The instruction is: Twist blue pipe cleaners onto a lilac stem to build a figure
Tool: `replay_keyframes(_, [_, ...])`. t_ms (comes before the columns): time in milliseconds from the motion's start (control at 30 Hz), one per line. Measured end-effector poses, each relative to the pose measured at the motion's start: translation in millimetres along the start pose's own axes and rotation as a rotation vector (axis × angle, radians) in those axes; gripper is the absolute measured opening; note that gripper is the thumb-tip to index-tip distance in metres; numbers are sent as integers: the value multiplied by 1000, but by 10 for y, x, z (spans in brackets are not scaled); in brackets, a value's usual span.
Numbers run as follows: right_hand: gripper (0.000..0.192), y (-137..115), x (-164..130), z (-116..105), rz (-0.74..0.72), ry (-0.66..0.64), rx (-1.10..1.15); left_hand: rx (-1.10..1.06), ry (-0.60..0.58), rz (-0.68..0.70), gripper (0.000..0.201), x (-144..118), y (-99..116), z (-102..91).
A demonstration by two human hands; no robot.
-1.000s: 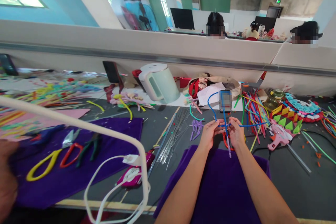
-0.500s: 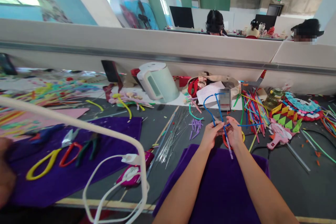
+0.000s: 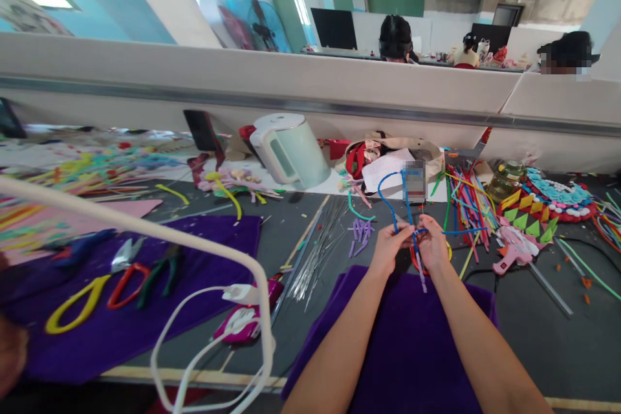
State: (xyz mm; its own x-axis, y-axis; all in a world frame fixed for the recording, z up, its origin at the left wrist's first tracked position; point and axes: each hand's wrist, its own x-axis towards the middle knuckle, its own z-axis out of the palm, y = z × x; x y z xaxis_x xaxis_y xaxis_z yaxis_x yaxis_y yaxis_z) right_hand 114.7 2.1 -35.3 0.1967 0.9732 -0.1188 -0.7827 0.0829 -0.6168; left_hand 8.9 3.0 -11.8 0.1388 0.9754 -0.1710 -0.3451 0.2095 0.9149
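My left hand [image 3: 388,248] and my right hand [image 3: 433,243] meet over the front of the table, both closed on a blue pipe cleaner [image 3: 387,197]. It is bent into a loop that rises above my fingers, and one straight end sticks out to the right. A purple-white stem [image 3: 423,283] hangs down between my hands. Red and yellow scissor-like handles [image 3: 449,251] show partly behind my fingers. Under my forearms lies a purple cloth [image 3: 412,343]. Just left of my hands is a small pile of short purple pieces [image 3: 361,236].
Thin silver wires [image 3: 315,262] lie to the left, before a pale kettle [image 3: 303,152]. Scissors [image 3: 80,304] and pliers [image 3: 162,275] rest on another purple cloth. A pink glue gun [image 3: 517,246] and coloured pipe cleaners [image 3: 468,204] are at right. A white tube [image 3: 145,226] crosses the left foreground.
My hands stay almost in the same place. The blue loop has shifted slightly, its top bending differently. At the left edge, another person's hand has moved a little lower.
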Motion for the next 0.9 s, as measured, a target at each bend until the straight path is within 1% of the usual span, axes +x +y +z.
replay_keyframes(67, [19,-10,-7,9,-4,-7,-13,27,1,16,27,-8,4,4])
replay_keyframes(167, [26,-30,-27,23,-53,-8,-43,66,-9,36,28,-13,4,12])
replay_keyframes(233, [29,-42,-37,30,-92,1,-58,69,0,69,33,-11,2,22])
replay_keyframes(267, [29,-47,-39,32,-107,7,-63,61,13,97,40,-8,0,28])
replay_keyframes(367, [28,-52,-35,36,-137,32,-81,39,47,186,71,5,-8,41])
replay_keyframes(433, [28,-53,-31,41,-149,47,-110,64,49,215,83,14,-17,42])
replay_keyframes(600, [31,-68,-46,72,-181,70,-183,190,15,257,81,25,-34,28])
replay_keyframes(900, [24,-100,-88,113,-163,64,-176,232,-10,257,78,11,-5,14])
